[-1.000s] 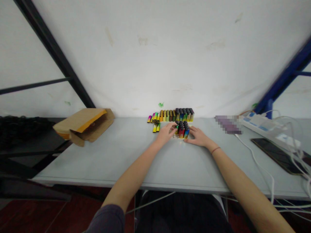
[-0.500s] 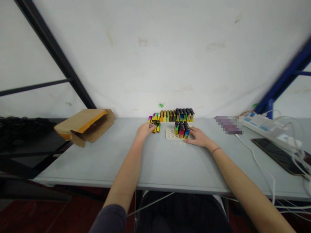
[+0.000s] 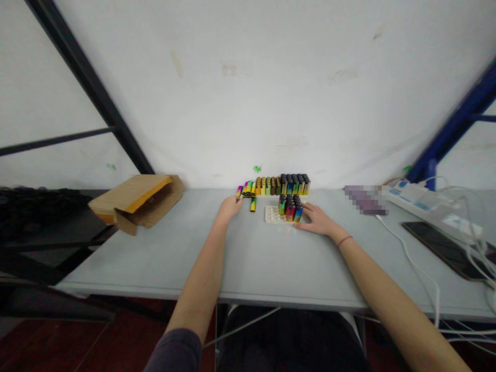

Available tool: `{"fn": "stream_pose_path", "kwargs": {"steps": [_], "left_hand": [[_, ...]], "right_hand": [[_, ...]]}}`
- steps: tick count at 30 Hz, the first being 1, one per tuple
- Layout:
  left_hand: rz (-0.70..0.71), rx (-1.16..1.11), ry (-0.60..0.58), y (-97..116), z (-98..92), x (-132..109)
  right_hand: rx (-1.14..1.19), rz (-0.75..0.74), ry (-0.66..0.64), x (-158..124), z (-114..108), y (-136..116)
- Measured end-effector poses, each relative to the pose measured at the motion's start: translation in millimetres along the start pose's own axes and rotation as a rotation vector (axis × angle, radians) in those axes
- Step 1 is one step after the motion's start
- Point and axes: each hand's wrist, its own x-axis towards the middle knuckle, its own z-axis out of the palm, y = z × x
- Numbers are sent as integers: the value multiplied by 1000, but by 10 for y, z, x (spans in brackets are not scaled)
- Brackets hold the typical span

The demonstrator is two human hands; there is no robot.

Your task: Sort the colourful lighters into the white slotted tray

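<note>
My left hand (image 3: 231, 207) is closed with its fingertips pinched on a lighter, mostly hidden by the fingers. Just right of it, a yellow-green lighter (image 3: 253, 203) lies on the table, in front of a small pile of lighters (image 3: 248, 189) with colourful bodies. A white tray with round holes (image 3: 272, 215) sits in front of me. Several black-topped lighters (image 3: 290, 207) stand upright in its right part; holes show at its left. My right hand (image 3: 316, 219) grips the tray's right end, thumb at the front corner and fingers beside the lighters.
Behind the tray, rows of yellowish lighters (image 3: 267, 186) adjoin an upright block of black-topped lighters (image 3: 295, 184) near the wall. An open cardboard box (image 3: 135, 199) lies at left. On the right are a phone (image 3: 442, 248), a power strip (image 3: 430, 206) and white cables.
One of the two yellow lighters lying in front of the pile has left the table, and my left hand has drawn slightly left with it. My right hand stays at the tray.
</note>
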Motion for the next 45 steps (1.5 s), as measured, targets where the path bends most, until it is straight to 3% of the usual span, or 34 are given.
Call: {"fn": "stream_pose_path", "kwargs": {"steps": [6,12,17,23,28,34,45], "left_hand": [[-321,-932,20,225,125,-8],[-300,-1224,-77,418,207,-131],[-335,-1314,-156,533,271,-189],[-289,-1242,-211,559,369,-241],[-219,-1185,-141,584,475,-294],[-260,-1197,-66,621,566,-306],[-239,-1178,-40,606,647,-334]], "right_hand": [[6,10,-2,0,11,0],[1,20,-13,-4,0,-6],[-8,10,-15,-2,-3,-3],[-8,12,-13,-1,5,6],[1,-3,-1,3,6,10],[-25,5,-23,6,-7,-3],[-9,19,-8,1,10,-3]]}}
